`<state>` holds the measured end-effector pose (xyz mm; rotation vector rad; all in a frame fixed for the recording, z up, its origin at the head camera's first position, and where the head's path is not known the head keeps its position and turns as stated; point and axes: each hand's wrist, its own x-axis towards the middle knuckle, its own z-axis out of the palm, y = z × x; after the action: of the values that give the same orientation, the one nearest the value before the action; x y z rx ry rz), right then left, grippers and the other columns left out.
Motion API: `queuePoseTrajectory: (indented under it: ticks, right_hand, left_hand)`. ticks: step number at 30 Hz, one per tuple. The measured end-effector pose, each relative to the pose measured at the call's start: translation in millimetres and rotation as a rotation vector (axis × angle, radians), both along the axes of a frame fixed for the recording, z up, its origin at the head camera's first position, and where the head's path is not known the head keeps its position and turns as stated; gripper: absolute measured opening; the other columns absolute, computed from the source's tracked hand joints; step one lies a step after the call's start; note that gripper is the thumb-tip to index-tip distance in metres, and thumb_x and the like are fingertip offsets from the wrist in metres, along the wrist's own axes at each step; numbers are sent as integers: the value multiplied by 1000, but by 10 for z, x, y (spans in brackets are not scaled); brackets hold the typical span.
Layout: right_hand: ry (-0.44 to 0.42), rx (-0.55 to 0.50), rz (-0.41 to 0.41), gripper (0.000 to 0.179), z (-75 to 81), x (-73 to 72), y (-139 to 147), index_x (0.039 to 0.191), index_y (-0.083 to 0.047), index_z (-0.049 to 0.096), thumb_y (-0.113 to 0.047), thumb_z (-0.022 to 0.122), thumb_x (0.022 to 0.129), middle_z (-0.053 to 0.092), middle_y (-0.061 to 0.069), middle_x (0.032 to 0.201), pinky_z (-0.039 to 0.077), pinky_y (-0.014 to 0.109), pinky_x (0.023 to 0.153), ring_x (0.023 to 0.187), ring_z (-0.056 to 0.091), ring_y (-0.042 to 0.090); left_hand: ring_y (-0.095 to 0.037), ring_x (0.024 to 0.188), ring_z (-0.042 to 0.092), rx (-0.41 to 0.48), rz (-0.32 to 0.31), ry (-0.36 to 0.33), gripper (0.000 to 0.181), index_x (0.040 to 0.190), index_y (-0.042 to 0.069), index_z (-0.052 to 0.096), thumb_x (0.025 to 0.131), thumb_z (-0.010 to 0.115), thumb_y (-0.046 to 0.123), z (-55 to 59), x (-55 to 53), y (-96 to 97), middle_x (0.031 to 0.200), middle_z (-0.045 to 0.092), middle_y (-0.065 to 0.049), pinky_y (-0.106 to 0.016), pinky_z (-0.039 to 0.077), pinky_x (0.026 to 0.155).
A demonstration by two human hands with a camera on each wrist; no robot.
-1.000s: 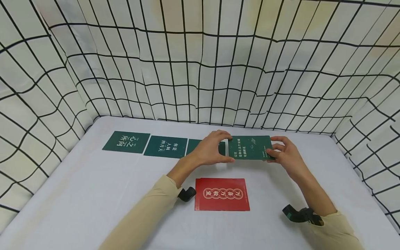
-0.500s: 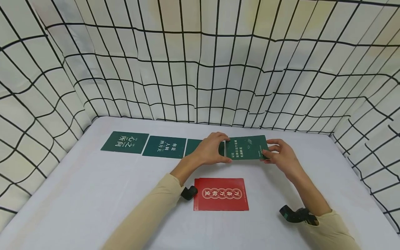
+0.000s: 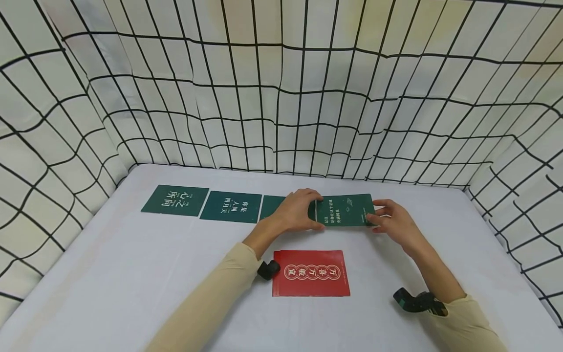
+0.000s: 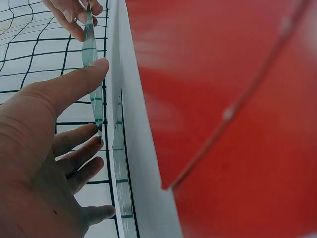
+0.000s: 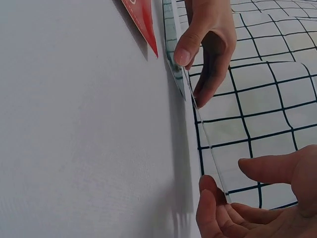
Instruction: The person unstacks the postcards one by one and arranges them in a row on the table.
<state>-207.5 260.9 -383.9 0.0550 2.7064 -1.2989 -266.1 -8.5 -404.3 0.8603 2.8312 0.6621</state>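
A green card (image 3: 343, 210) with white writing lies flat or nearly flat at the right end of a row. My left hand (image 3: 294, 210) holds its left end, the thumb at the near edge and a finger at the far edge. My right hand (image 3: 393, 222) pinches its right end; in the right wrist view the card's end runs in among the curled fingers (image 5: 208, 184), with the thumb standing apart. Further left lie one green card (image 3: 175, 200), another green card (image 3: 230, 206) and a third green card (image 3: 269, 205), partly hidden by my left hand.
Nearer to me lies a small stack of red cards or envelopes (image 3: 311, 274) with pale characters. The white table (image 3: 132, 274) is bordered at the back and sides by black netting (image 3: 290, 117) in front of a pale wall. Wrist cameras (image 3: 268, 270) sit on both arms.
The right end of the held card has come down and the card has shifted slightly left, close against its neighbour. My right hand has moved left with it; the left hand has barely moved.
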Motion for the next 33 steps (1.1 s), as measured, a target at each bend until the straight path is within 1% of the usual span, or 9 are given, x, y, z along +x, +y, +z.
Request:
queuePoseTrajectory:
  ticks: [4, 8, 12, 17, 23, 26, 29, 33]
  right_hand:
    - [-23, 11, 15, 64, -6, 10, -2, 155, 7, 37, -22, 61, 104, 56, 32, 136, 62, 41, 93, 105, 71, 33]
    - [-39, 3, 27, 65, -19, 13, -16, 155, 8, 36, -22, 62, 104, 53, 32, 139, 61, 43, 96, 115, 66, 38]
    - [-36, 11, 27, 64, -34, 11, -19, 155, 9, 37, -22, 62, 104, 52, 31, 139, 61, 43, 98, 119, 62, 40]
    - [-41, 26, 29, 64, -55, 7, 4, 154, 10, 39, -23, 61, 104, 51, 30, 142, 60, 43, 99, 121, 60, 39]
    - [-38, 30, 45, 63, -77, -1, 28, 154, 10, 39, -22, 61, 104, 53, 30, 141, 60, 41, 98, 120, 61, 38]
    - [-28, 40, 52, 62, -81, -4, 37, 153, 11, 40, -19, 62, 103, 54, 31, 141, 59, 35, 93, 121, 59, 39]
    - [-25, 60, 54, 63, -85, -9, 44, 153, 10, 41, -18, 64, 102, 54, 31, 141, 55, 30, 89, 124, 57, 40]
    - [-30, 73, 52, 65, -81, -11, 54, 152, 10, 41, -20, 66, 100, 55, 31, 142, 54, 29, 89, 125, 56, 41]
  left_hand:
    - [-29, 152, 43, -17, -2, -9, 77, 149, 13, 56, 84, 85, 43, -8, -6, 7, 158, 52, -8, -53, 31, 128]
    - [-30, 150, 44, -38, -3, -9, 78, 150, 12, 55, 84, 85, 42, -15, -7, 6, 157, 53, -9, -57, 32, 126]
    - [-31, 151, 42, -36, 1, -24, 79, 151, 13, 54, 84, 85, 42, -5, -9, 10, 158, 52, -10, -61, 28, 127]
    - [-31, 153, 41, -35, 6, -43, 81, 152, 13, 52, 84, 85, 42, 4, -20, 14, 159, 50, -9, -61, 26, 128]
    - [-30, 155, 38, -32, 12, -68, 82, 154, 15, 50, 85, 85, 43, -5, -38, 9, 162, 47, -9, -61, 22, 129]
    - [-30, 155, 38, -28, 16, -73, 82, 155, 15, 49, 85, 84, 42, -10, -39, 5, 162, 47, -8, -61, 21, 130]
    - [-30, 155, 38, -27, 17, -75, 82, 155, 15, 49, 85, 84, 42, -13, -37, 4, 162, 48, -8, -61, 21, 130]
    - [-30, 155, 38, -27, 16, -77, 82, 155, 15, 49, 86, 84, 43, -12, -33, 7, 162, 48, -8, -61, 21, 130]
